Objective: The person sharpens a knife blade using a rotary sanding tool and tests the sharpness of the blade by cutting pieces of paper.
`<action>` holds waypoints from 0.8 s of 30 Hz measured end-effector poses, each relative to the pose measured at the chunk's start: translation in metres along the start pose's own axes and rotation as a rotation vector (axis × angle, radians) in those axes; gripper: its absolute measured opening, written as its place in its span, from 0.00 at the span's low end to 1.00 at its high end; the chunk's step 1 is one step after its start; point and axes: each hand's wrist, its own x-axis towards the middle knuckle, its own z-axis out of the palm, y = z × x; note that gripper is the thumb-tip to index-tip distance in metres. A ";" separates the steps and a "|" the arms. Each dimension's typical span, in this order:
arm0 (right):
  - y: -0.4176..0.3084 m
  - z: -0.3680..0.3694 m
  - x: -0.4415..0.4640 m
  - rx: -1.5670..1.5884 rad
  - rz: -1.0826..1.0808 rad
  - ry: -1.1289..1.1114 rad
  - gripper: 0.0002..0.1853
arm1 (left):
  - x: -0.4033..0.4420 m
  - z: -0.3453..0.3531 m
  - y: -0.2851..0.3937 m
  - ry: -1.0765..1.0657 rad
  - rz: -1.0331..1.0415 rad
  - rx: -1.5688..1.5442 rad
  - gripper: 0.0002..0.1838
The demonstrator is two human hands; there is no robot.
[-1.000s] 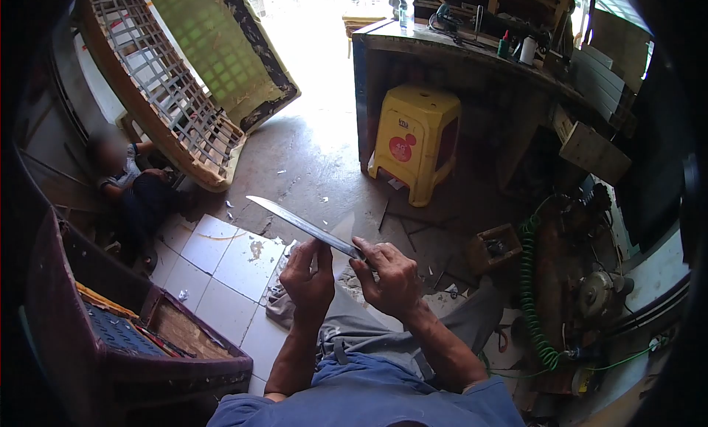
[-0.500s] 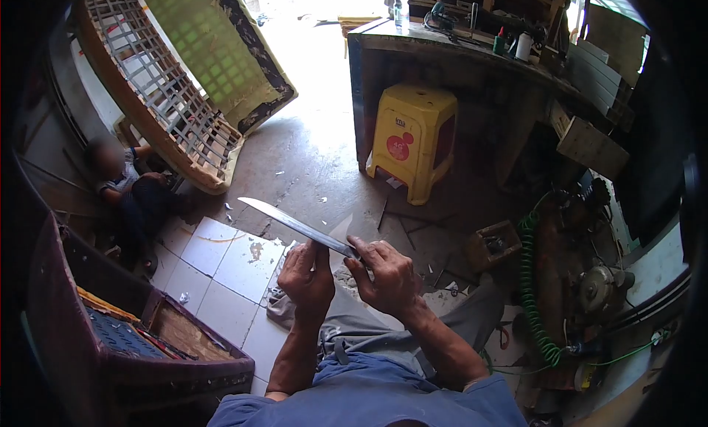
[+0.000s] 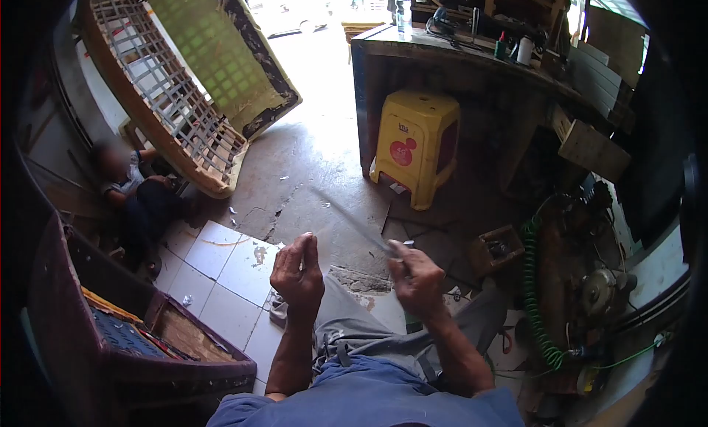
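Note:
My right hand (image 3: 417,281) is closed round the handle end of a long knife (image 3: 355,222). Its thin blade is smeared by motion and slants up and to the left, over the grey floor. My left hand (image 3: 298,273) is raised over my left leg, apart from the blade. Thumb and fingertips are pressed together there; whether anything small sits between them I cannot make out. Both hands are above my lap, over my grey trousers (image 3: 354,325).
At the left are a purple upholstered frame (image 3: 236,368), a webbed seat frame (image 3: 177,106) and a seated person (image 3: 140,187). A yellow stool (image 3: 417,147) stands under the workbench (image 3: 457,45). To the right are a wooden box (image 3: 498,248) and a green coiled hose (image 3: 532,294).
The knife has come away from my left hand, moving right with my right hand, its blade now steeper. My left hand has stayed nearly in place.

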 end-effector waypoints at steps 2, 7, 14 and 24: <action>-0.026 0.011 0.010 0.040 -0.075 -0.028 0.18 | -0.002 0.003 0.005 -0.005 0.031 -0.025 0.08; -0.045 0.026 0.020 0.115 -0.114 -0.087 0.19 | 0.001 -0.006 0.012 -0.056 0.163 0.053 0.10; -0.031 0.027 0.009 0.113 -0.152 -0.078 0.19 | 0.001 -0.014 0.007 -0.027 0.232 0.090 0.09; 0.066 -0.005 -0.039 0.093 0.521 -0.090 0.17 | -0.005 -0.024 -0.052 -0.041 -0.078 0.219 0.06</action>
